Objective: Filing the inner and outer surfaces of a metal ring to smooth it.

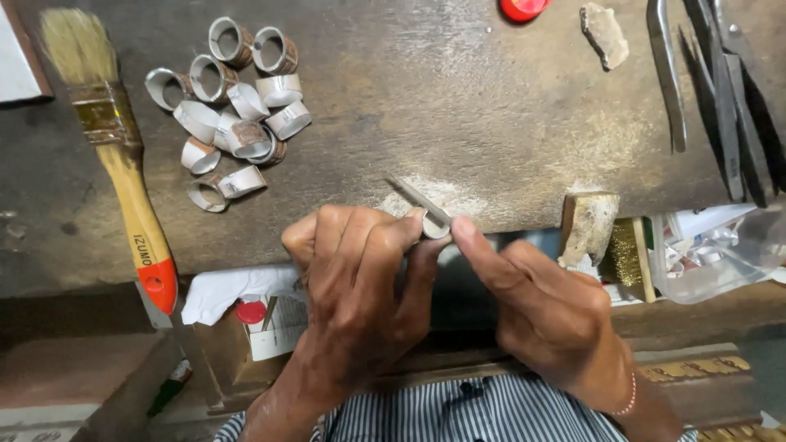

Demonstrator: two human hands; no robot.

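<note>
Rings [232, 110] lie between brush [115, 147] and pliers [712, 90] on bench [458, 98].

My left hand [360, 286] pinches a small metal ring [435, 227] while my right hand [544, 307] runs a thin file [419, 200] through it, above the worn tabletop [458, 106] edge.

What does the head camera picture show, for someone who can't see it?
Two hands, left hand and right hand, hold a small metal ring and a thin file over a worn workbench. A pile of rings and a paintbrush lie nearby.
</note>
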